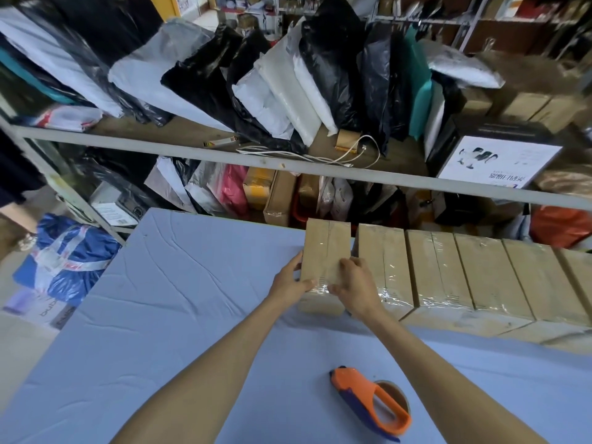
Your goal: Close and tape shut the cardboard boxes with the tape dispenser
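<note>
two hands, left hand [288,280] and right hand [354,283], clasp box [323,248] at near end; tape dispenser [368,402] lies bodyward, nearer right.

Little is legible. A pale box [48,310] on the floor [19,347] at near left shows sideways letters, roughly "bub", the rest cut off. At right, the white label [499,161] on a black box [499,131] carries upside-down Chinese characters, too blurred to read.
</note>
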